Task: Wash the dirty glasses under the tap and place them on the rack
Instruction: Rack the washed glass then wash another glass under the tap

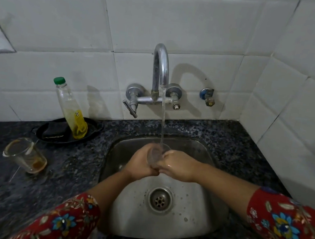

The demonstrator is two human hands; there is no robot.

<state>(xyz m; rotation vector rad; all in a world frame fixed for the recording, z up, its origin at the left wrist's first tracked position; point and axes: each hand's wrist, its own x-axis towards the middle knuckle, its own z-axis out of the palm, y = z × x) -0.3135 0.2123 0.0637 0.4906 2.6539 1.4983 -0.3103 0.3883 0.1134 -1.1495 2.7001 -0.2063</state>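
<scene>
Clear glass, mouth up under the running tap, over the sink; your left hand and right hand each have a grip curled round its sides. Probably light, slippery, breakable: hold the walls, not the rim

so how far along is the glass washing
Done: nothing visibly; no rack in view. In hand: left hand and right hand hold a glass under the running tap. Left: the dirty glass on the counter, then racking both.

Head camera looks steeply down, close over the sink, facing the tiled wall
</scene>
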